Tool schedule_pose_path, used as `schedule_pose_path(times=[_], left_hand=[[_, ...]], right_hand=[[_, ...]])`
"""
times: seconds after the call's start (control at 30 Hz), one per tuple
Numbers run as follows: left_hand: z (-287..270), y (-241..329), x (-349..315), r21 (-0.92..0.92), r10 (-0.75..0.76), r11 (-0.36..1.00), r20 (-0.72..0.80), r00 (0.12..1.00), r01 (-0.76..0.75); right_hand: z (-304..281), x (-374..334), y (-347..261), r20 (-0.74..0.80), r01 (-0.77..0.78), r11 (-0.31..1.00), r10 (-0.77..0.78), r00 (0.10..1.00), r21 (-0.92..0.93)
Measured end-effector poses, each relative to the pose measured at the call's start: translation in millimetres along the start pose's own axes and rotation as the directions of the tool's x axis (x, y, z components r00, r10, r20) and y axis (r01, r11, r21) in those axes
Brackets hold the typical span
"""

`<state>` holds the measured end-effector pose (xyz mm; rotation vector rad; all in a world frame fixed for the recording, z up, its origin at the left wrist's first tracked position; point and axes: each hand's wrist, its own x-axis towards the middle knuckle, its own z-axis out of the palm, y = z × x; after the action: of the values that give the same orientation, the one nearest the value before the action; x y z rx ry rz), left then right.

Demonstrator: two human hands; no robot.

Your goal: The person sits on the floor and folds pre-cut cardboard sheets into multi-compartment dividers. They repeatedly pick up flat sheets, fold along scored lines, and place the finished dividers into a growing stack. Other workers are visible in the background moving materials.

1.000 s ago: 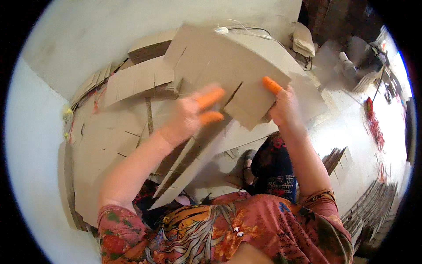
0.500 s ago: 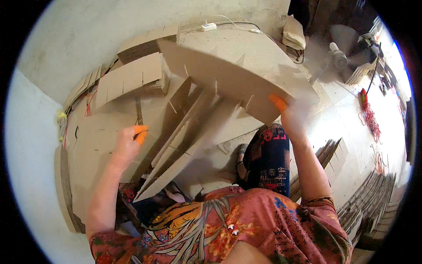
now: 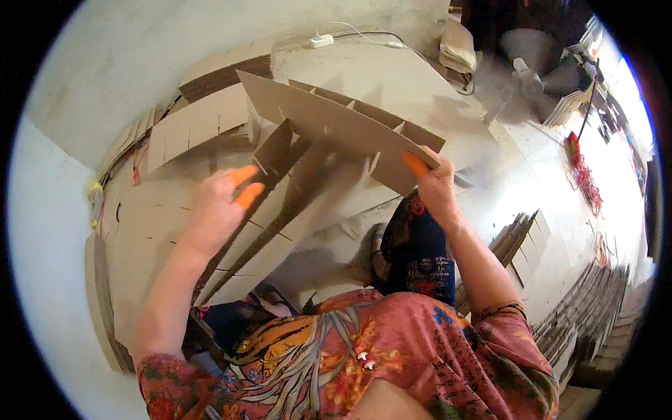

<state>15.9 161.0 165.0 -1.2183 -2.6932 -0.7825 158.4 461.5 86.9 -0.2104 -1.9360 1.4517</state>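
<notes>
Your right hand is pinching the slotted cardboard divider sheet (orange fingertip covers on), while your left hand is gripping a long cardboard strip slotted beneath it.

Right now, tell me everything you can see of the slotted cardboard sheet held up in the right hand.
The slotted cardboard sheet is a long, flat, plain brown strip, tilted, its high end to the left. Short cross pieces stand in slots along its far edge, forming open cells. The right hand, with an orange cover on one fingertip, grips its lower right end. Long cardboard strips lean beneath it, where the left hand reaches. Whether they touch the sheet is unclear.
</notes>
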Motion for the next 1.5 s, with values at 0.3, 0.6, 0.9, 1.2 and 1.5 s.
schedule_pose_path(times=[0.3,0.6,0.9,1.2,1.5], left_hand=[[73,27,69,0.202,0.026,0.977,0.193,0.981,-0.066],[96,-1,83,0.038,0.016,0.999,0.253,0.967,-0.027],[56,-30,102,0.121,-0.037,0.991,-0.170,0.985,0.059],[67,-84,121,0.145,-0.186,0.976,0.161,0.969,0.163],[51,-186,139,0.436,0.185,0.900,-0.382,0.906,0.000]], right_hand=[[-5,-35,51,0.015,0.041,0.989,-0.039,0.999,-0.139],[-10,-37,20,0.047,0.018,0.966,-0.006,0.999,-0.259],[-12,-41,42,0.042,0.023,0.971,-0.013,0.999,-0.237],[-13,-34,17,0.131,-0.119,0.955,0.159,0.979,-0.271],[5,2,51,0.050,0.002,0.947,0.014,0.999,-0.321]])
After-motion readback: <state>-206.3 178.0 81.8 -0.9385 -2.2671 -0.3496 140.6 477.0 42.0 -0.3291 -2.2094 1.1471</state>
